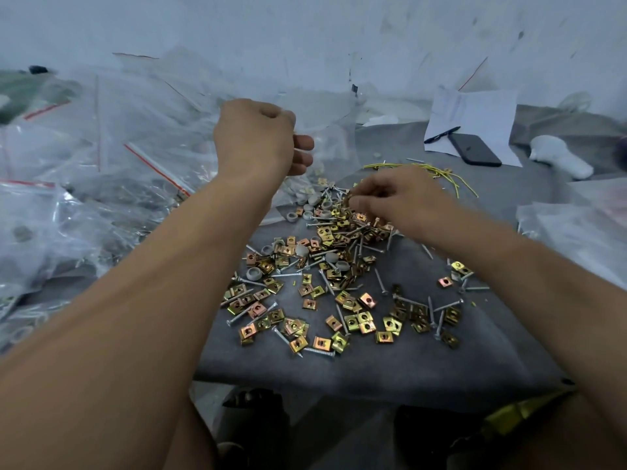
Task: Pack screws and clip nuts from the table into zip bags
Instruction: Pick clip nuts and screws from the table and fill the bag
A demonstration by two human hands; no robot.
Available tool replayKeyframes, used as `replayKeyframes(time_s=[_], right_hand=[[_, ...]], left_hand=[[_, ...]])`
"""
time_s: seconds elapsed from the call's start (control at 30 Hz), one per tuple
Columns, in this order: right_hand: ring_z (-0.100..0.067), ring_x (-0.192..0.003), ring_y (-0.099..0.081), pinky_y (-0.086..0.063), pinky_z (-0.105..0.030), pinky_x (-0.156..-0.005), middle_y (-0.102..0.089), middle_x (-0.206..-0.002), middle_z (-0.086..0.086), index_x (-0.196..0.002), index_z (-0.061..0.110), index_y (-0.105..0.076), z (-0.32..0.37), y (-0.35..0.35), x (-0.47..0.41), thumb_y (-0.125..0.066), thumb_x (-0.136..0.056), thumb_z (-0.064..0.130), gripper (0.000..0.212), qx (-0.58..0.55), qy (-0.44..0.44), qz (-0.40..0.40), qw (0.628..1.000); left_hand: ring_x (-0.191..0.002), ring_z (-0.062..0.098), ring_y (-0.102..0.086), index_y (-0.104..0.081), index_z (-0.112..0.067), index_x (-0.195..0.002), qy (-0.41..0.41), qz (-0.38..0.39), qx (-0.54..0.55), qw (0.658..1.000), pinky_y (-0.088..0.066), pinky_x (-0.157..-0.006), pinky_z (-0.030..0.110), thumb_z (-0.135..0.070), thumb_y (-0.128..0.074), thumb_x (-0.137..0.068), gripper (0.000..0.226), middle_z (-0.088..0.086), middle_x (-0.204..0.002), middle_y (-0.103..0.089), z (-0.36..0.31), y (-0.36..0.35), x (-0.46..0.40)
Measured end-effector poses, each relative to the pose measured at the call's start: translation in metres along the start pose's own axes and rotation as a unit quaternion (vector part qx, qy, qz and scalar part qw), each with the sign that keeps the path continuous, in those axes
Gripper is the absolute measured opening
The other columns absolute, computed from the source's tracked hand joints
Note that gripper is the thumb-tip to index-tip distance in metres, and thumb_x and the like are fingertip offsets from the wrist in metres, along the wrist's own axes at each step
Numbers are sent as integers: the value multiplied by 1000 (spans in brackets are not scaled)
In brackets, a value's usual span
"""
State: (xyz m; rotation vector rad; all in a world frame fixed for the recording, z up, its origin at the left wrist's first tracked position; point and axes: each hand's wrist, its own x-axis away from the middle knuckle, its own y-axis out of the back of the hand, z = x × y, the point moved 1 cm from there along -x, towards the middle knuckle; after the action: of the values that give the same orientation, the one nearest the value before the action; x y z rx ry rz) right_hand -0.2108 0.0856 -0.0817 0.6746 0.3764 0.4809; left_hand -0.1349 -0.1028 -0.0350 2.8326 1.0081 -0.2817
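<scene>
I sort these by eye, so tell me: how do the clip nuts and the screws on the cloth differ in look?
The clip nuts are flat, squarish, gold to copper plates with a centre hole; the screws are long, thin, silver and pointed. Clip nuts far outnumber screws. Both lie loose, mixed on the grey cloth.

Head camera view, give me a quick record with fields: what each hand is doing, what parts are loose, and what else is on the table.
left hand: raised, holds a clear zip bag at its top
right hand: fingertips pinch parts at the far end of the pile; which part, cannot tell
loose parts: clip nuts, screws, grey caps spread on the grey table
left side: heap of clear bags
far right: phone and pen on white paper
also: yellow wires
</scene>
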Motion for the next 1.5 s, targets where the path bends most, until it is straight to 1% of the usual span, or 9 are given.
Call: replayKeyframes(time_s=[0.13, 0.27, 0.57, 0.73, 0.8, 0.9, 1.03, 1.17, 1.5], right_hand=[[-15, -75, -65, -53, -24, -63, -74, -86, -8, -100, 9, -80, -1, 24, 7, -82, -80, 22, 24, -301, -23, 9, 953], [-12, -74, -62, -51, -23, -62, -71, -86, -4, -98, 13, -82, -1, 35, 15, -80, -80, 22, 20, -387, -4, 23, 922], [-9, -59, -41, -37, -21, -51, -59, -73, 0, -99, 19, -83, 8, 45, 24, -85, -79, 29, 22, -352, 59, -103, 929], [-12, -62, -39, -34, -26, -58, -46, -65, -7, -92, 29, -83, 21, 43, 28, -86, -82, 31, 11, -100, 148, -246, 953], [-9, -60, -41, -33, -20, -60, -49, -65, 1, -93, 30, -83, 27, 40, 30, -86, -83, 32, 11, -6, 170, -270, 948], [-11, -62, -45, -34, -19, -61, -54, -72, -3, -95, 28, -83, 34, 34, 31, -86, -83, 30, 13, 52, 192, -272, 942], [-8, -64, -46, -37, -19, -62, -57, -75, -5, -95, 26, -83, 32, 32, 27, -87, -82, 26, 14, -38, 194, -248, 949], [-10, -69, -47, -41, -24, -64, -58, -84, -18, -94, 28, -83, 26, 36, 22, -88, -80, 23, 15, -115, 175, -228, 951], [-7, -71, -47, -43, -23, -68, -58, -82, -3, -94, 25, -82, 22, 38, 20, -87, -80, 19, 16, -161, 168, -218, 948]], left_hand=[[-55, 23, -72, -73, -13, -112, -80, 38, -86, 992, -61, -54, 34, -11, -56, -107, 17, 11, -74, -77, -2, -3, 1], [-53, 18, -68, -76, -10, -116, -154, 66, -153, 974, -56, -54, 33, -12, -56, -107, 22, 8, -71, -73, -2, -14, 5], [-76, 20, -64, -78, -15, -123, -220, 51, -208, 952, -57, -81, 37, -15, -60, -105, 26, 4, -85, -73, -9, -21, 15], [-67, 13, -61, -80, -18, -119, -243, 54, -213, 945, -49, -69, 26, -18, -62, -104, 23, -1, -77, -71, -13, -25, 21], [-66, 13, -63, -80, -20, -117, -240, 60, -213, 945, -48, -65, 25, -19, -63, -103, 22, 0, -77, -72, -14, -27, 23], [-69, 16, -66, -80, -19, -116, -229, 63, -203, 950, -54, -70, 29, -19, -63, -103, 22, 1, -78, -73, -15, -27, 24], [-64, 14, -62, -81, -16, -114, -225, 63, -179, 956, -56, -71, 33, -15, -62, -101, 23, 1, -74, -71, -15, -24, 22], [-49, 3, -59, -81, -15, -112, -221, 71, -146, 962, -44, -57, 22, -10, -61, -100, 24, 2, -67, -71, -13, -20, 20], [-48, 4, -59, -82, -17, -110, -228, 89, -129, 961, -45, -59, 22, -12, -64, -101, 20, -1, -60, -70, -12, -20, 22]])
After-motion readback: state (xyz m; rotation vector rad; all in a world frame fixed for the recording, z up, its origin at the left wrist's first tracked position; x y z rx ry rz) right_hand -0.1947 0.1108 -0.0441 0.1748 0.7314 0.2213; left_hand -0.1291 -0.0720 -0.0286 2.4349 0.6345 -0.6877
